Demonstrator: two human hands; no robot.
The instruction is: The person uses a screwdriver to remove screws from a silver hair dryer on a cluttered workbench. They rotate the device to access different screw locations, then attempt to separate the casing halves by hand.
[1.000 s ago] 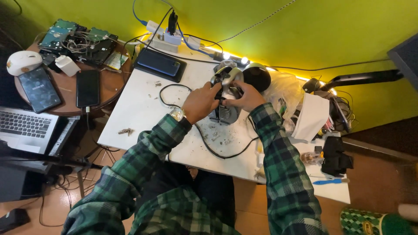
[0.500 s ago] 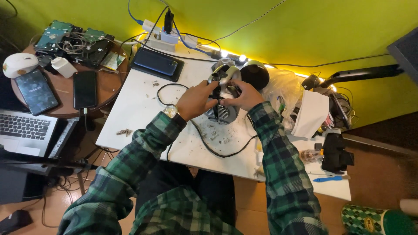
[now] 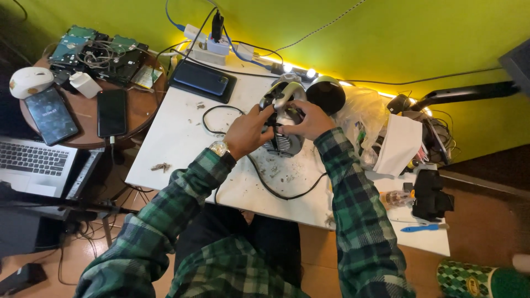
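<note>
Beside hair dryer [image 3: 282, 124]: lamp [image 3: 326, 94], cable [image 3: 276, 187]

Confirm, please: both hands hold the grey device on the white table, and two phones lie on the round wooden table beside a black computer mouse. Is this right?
One detail is wrong. The head view shows the computer mouse is white, not black. The rest holds: the left hand and right hand hold the grey device on the white table, and two phones lie on the round wooden table.

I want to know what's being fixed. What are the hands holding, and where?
Both the left hand and right hand grip a grey device by its upper sides.
</note>
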